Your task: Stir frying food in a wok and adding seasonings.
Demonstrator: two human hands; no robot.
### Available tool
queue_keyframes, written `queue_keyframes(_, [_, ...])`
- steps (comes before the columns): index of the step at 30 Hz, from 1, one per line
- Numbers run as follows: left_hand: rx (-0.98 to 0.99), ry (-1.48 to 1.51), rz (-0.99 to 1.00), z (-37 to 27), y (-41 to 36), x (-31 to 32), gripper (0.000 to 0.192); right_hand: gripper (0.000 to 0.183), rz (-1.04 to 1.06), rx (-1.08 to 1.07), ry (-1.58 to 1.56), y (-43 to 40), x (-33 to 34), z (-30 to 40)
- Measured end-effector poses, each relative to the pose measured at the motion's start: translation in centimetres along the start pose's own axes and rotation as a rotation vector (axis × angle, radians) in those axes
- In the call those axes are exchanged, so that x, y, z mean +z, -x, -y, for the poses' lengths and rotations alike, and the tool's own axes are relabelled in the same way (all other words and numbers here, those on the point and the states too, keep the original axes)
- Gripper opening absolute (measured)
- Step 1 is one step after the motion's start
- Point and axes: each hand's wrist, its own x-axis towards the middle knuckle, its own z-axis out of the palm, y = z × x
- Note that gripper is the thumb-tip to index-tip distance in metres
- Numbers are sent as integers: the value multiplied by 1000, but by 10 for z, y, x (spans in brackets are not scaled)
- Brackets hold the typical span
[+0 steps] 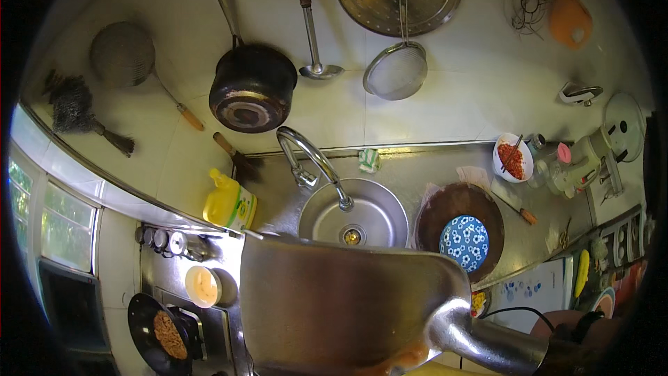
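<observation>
A broad metal cleaver fills the lower middle of the view, close to the camera and raised above the counter. Its tubular metal handle runs to the lower right, into deep shadow. There my right hand is only dimly visible at the handle's end, seemingly closed around it. Out of view is my left hand. Behind the blade lies a round steel sink under a curved chrome faucet. Right of the sink, a blue flower-patterned bowl rests on a round brown board.
At left, a black wok with browned food sits on a stove near a small bowl. A yellow jug stands by the wall. A white bowl of chopped red food and a wooden-handled knife lie right. A blackened pot hangs above.
</observation>
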Motion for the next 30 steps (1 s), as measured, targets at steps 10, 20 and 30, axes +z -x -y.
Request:
queue_keyframes(10, [-21,-21,14,0,-4,-5,36,49,13,29,-18,-7,11,-9])
queue_keyframes(20, [-40,-16,131,16,-56,-37,33,49,17,56,-34,-13,19,-16])
queue_keyframes(30, [52,-146,24,22,-52,-41,32,49,21,71,-49,-13,21,-18])
